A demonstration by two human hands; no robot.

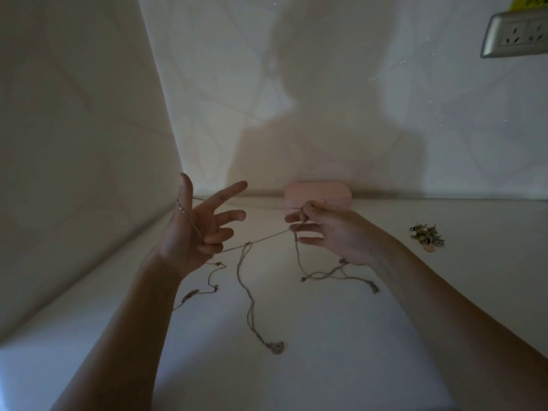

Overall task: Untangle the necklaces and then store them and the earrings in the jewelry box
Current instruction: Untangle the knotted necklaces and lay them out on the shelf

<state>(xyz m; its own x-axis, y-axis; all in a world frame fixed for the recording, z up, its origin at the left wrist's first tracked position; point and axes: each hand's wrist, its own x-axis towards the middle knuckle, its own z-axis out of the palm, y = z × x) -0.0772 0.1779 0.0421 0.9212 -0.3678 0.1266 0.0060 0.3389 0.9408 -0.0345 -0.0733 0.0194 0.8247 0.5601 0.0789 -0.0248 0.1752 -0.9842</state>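
Pale, plain walls meet in a corner at the upper left of the frame, a grey wall socket [517,34] sits at the upper right, and a person's shadow falls on the back wall. Below them runs a white surface [326,336]. Against the back wall, near the frame's centre, stands a small pink rectangular jewelry box [317,192], seemingly closed. A little heap of gold-coloured metal earrings [427,237] lies at the right, well apart from both hands.

The thin, dull-gold chain necklaces [258,241] are in the middle of the frame. One strand is drawn taut between the hands, while loops and ends trail down onto the surface, one reaching a small pendant near the lower centre. Stretching the strand likely serves to show where the chains cross, so the knot can be picked apart.

The left hand [192,232] is raised with its palm toward the camera, thumb upright and index finger pointing up and to the right. A chain runs from the thumb's base across the palm, and the grip comes from the two lower fingers curled over it. The right hand [329,229], its forearm entering from the lower right, has a fine grip: thumb and forefinger pinch the chain in front of the box, with the other fingers loosely spread. Untangling appears to be under way, and nothing looks stored yet.
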